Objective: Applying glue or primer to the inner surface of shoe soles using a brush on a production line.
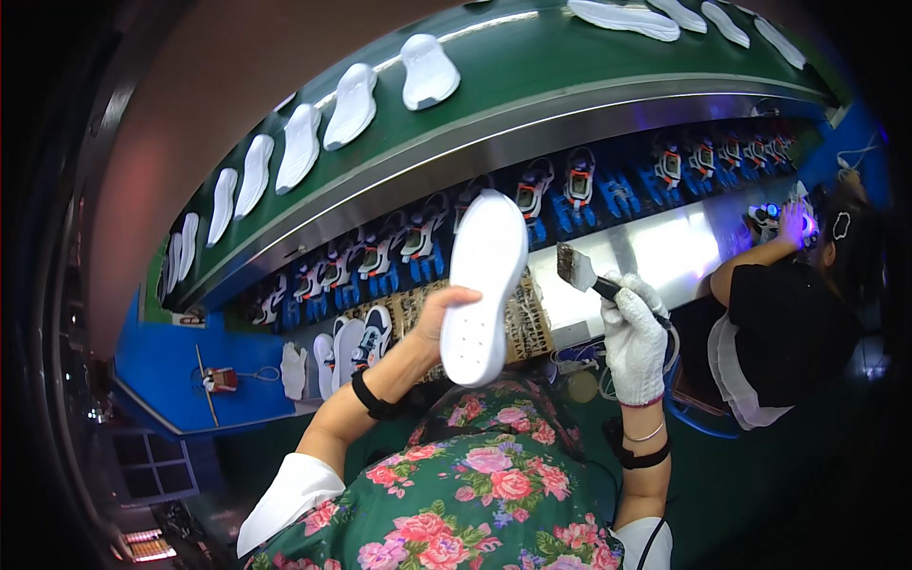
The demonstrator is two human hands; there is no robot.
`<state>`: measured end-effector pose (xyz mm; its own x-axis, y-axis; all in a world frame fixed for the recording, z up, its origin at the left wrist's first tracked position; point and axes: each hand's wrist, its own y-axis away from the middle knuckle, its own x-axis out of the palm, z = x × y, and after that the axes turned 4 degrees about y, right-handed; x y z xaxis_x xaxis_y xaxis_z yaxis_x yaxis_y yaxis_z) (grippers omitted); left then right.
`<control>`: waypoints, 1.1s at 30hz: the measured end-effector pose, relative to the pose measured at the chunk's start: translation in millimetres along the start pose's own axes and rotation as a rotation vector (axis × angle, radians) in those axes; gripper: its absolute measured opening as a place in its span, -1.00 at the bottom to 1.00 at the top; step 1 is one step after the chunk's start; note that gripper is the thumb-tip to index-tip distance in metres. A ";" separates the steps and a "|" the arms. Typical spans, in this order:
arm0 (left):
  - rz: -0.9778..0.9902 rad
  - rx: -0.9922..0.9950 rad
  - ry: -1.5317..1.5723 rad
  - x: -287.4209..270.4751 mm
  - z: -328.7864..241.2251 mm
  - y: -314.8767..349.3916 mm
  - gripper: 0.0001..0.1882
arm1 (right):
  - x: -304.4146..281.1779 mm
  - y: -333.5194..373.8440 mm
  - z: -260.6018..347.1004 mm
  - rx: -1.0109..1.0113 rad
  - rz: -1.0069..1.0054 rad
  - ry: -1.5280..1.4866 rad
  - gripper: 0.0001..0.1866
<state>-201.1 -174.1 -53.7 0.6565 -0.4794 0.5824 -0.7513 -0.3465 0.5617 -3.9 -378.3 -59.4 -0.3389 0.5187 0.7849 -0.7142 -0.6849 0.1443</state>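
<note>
our bare left hand grips a white moulded foam shoe sole by its heel edge, raised w/ its face toward us. gloved right hand closed round a flat bristle brush beside it. sole prob light, slightly flexible; hold at edges.

I see open room between my hands at frame centre, the white sole left, the brush right. Ahead, racked shoes block the way; a co-worker's arm crowds the right.
</note>
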 end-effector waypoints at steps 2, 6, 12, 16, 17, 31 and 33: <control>0.165 -0.026 0.149 7.0 19.9 8.7 -0.28 | 20.8 0.1 -4.5 0.010 0.020 0.062 -0.76; 0.342 -0.045 0.307 2.6 43.8 7.6 -0.07 | 70.4 9.8 -12.5 -0.060 0.148 0.491 -0.76; 0.412 -0.021 0.603 10.7 30.0 9.7 0.04 | 94.0 8.7 -23.5 -0.479 0.307 1.007 -0.73; 0.306 0.097 0.486 31.1 23.0 14.8 -0.02 | 96.7 -2.5 -28.2 -0.701 0.337 1.122 -0.73; 0.184 0.153 0.330 35.0 22.1 15.3 0.00 | 96.9 -7.2 -27.9 -0.791 0.366 1.164 -0.69; 0.537 0.108 0.474 5.2 32.5 -4.8 0.03 | 104.1 -2.6 -31.5 -0.956 0.355 1.224 -0.72; 0.511 0.098 0.484 5.7 29.7 -6.0 0.04 | 106.2 -1.2 -33.9 -0.935 0.387 1.207 -0.71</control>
<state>-194.8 -198.6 -71.2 0.1598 -0.1976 0.9672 -0.9608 -0.2560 0.1065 -59.9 -305.1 3.3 -0.5266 0.7933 -0.3056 -0.4282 -0.5580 -0.7108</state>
